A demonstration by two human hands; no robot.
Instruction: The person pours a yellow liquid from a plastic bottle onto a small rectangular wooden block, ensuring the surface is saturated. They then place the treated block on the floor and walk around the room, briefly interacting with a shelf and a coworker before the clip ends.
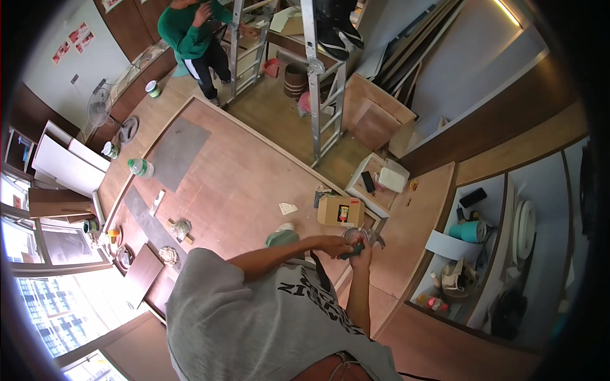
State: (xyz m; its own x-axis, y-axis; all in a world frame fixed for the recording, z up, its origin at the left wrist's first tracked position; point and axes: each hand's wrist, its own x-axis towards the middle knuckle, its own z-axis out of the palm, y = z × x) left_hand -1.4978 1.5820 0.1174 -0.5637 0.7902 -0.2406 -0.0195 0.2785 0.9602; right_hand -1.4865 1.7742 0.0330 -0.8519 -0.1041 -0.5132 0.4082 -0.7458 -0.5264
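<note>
Both hands meet just above the work surface. My left hand (333, 245) is closed, its fingers at one end of a small dark green object (352, 251) whose kind I cannot make out. My right hand (363, 256) is closed round the other side of it. Right behind the hands sits a clear round item (354, 235), perhaps a tub or a roll. Beside it, the head of a hammer (378, 239) shows near my right fingers. A brown cardboard box (333, 211) with a picture on its side stands just beyond.
A white-topped box (393, 180) stands past the carton. Open shelves (438, 244) holding bottles and tools line the right. Ahead rises a stepladder (312, 76) with someone's dark shoes on it; a person in green (187, 32) stands beside it. A plastic bottle (141, 167) is far left.
</note>
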